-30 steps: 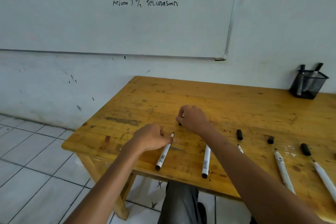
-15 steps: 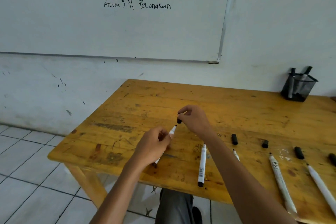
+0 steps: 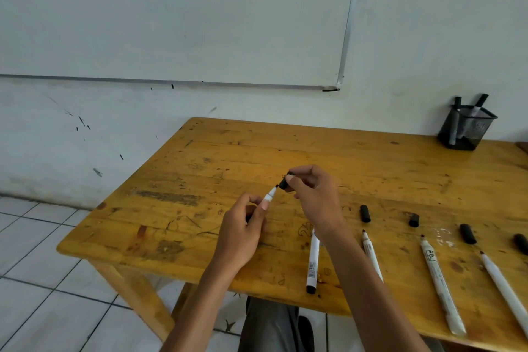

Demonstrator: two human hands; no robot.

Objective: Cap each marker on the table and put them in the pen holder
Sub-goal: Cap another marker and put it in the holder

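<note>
Cap meets marker tip above the worktop's front-left part

The left hand [image 3: 240, 237] is clamped on the marker [image 3: 269, 196]; the right hand [image 3: 314, 197] pinches its cap [image 3: 283, 183]. Light, stiff, slick plastic: grip the barrel near the tip. Half a second ago a gap separated them; now they touch.

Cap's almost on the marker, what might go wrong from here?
1. The cap in the right hand sits just off the tip of the marker held by the left hand; a skewed push could ink fingers.
2. The right forearm hangs over a marker near the table edge and might knock it off.
</note>
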